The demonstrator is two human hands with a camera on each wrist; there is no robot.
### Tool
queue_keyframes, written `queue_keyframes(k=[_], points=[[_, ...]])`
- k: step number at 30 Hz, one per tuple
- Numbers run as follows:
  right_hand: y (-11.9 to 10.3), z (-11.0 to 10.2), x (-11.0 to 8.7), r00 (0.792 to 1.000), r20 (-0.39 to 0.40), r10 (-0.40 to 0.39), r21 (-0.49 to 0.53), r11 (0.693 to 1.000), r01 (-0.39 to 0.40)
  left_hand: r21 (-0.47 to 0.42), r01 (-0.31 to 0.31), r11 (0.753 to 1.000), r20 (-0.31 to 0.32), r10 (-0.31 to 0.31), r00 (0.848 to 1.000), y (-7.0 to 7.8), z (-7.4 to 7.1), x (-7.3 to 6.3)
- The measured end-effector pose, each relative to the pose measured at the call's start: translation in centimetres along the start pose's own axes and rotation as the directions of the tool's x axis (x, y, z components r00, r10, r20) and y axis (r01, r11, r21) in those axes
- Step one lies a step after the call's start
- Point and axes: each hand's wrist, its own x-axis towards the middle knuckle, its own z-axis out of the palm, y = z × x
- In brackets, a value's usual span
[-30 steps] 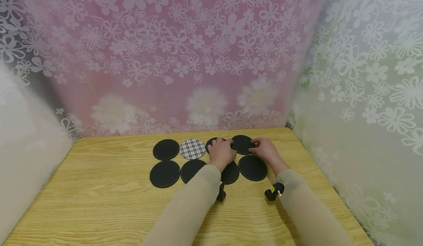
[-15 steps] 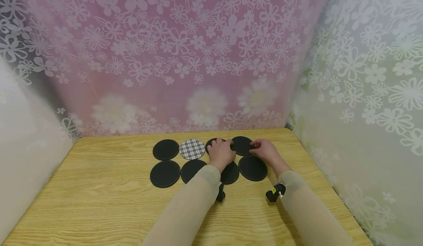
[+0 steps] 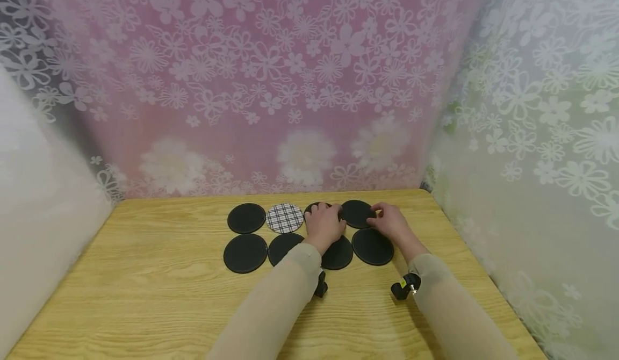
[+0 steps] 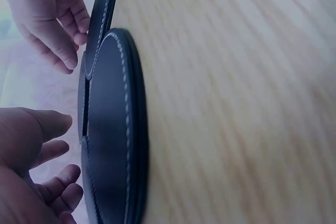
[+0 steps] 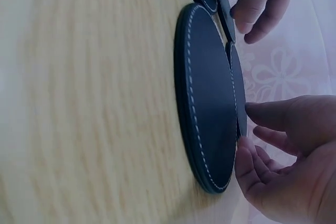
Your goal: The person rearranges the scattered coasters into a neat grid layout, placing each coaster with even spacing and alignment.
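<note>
Round black coasters lie flat in two rows, among them a front-right coaster (image 3: 373,246). White stitching runs round their edges in both wrist views. My left hand (image 3: 324,223) rests over the third coaster of the back row, covering most of it, with its thumb side beside the back-right coaster (image 3: 357,213). At that coaster's right rim are the thumb and fingertips of my right hand (image 3: 389,222). The right wrist view has this hand (image 5: 294,156) with loosely bent fingers close against the rim. In the left wrist view the left hand's fingers (image 4: 52,153) are loosely spread.
A white coaster with black plaid lines (image 3: 285,218) lies second in the back row, beside the back-left coaster (image 3: 246,218). All rest on a wood-grain table (image 3: 145,295). A pink flowered curtain (image 3: 290,80) hangs behind, with pale sheets at both sides.
The head view has shifted slightly. Both hands stay by the back-row coasters, and the coasters keep their arrangement.
</note>
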Motion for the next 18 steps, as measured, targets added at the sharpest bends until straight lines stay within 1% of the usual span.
queue_keyframes(k=[5, 9, 13, 18], points=[[-0.5, 0.1, -0.3, 0.997, -0.052, -0.051, -0.083, 0.995, 0.047, 0.038, -0.016, 0.999, -0.041, 0.017, 0.999, -0.4, -1.1, -0.3], [-1.3, 0.3, -0.6, 0.989, -0.100, -0.107, -0.138, 0.986, 0.092, 0.064, -0.031, 0.997, -0.072, 0.035, 0.997, -1.1, -2.1, -0.5], [-2.1, 0.4, -1.2, 0.978, -0.147, -0.146, -0.185, 0.976, 0.118, 0.085, -0.042, 0.995, -0.074, 0.048, 0.996, -1.6, -2.7, -1.0], [-3.1, 0.6, -2.0, 0.967, -0.176, -0.185, -0.230, 0.963, 0.143, 0.088, -0.052, 0.995, -0.075, 0.058, 0.995, -2.4, -3.4, -1.8]])
